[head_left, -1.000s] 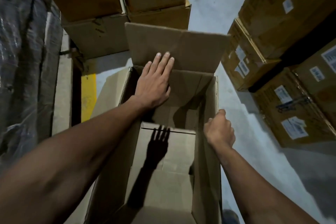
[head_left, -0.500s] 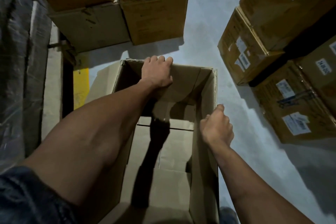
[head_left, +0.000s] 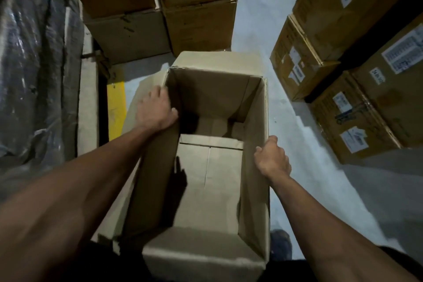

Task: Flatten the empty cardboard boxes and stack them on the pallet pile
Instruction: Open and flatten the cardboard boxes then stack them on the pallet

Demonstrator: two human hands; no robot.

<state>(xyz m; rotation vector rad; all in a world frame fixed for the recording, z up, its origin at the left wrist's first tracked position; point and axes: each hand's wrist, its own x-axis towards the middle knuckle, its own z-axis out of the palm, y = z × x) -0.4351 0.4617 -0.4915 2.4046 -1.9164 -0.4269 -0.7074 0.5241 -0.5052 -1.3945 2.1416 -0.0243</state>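
Note:
An empty brown cardboard box point(head_left: 212, 181) stands open in front of me, its far flap folded outward and down. My left hand point(head_left: 155, 111) lies on the top of the box's left wall near the far corner, thumb hooked over the inner side. My right hand point(head_left: 272, 159) grips the upper edge of the right wall, fingers curled over it. The box's bottom flaps are closed, with a seam down the middle. The left flap hangs outward beneath my left arm.
Stacked sealed cartons point(head_left: 160, 7) stand just beyond the box. More labelled cartons point(head_left: 357, 89) are piled at the right. A plastic-wrapped load point(head_left: 34, 64) fills the left side. Grey concrete floor point(head_left: 309, 144) with a yellow stripe point(head_left: 116, 107) lies between them. My shoe point(head_left: 280, 245) shows beside the box.
My left hand pushed the far flap outward and down, then slid from the far wall to the left wall's top edge. My right hand kept its grip on the right wall.

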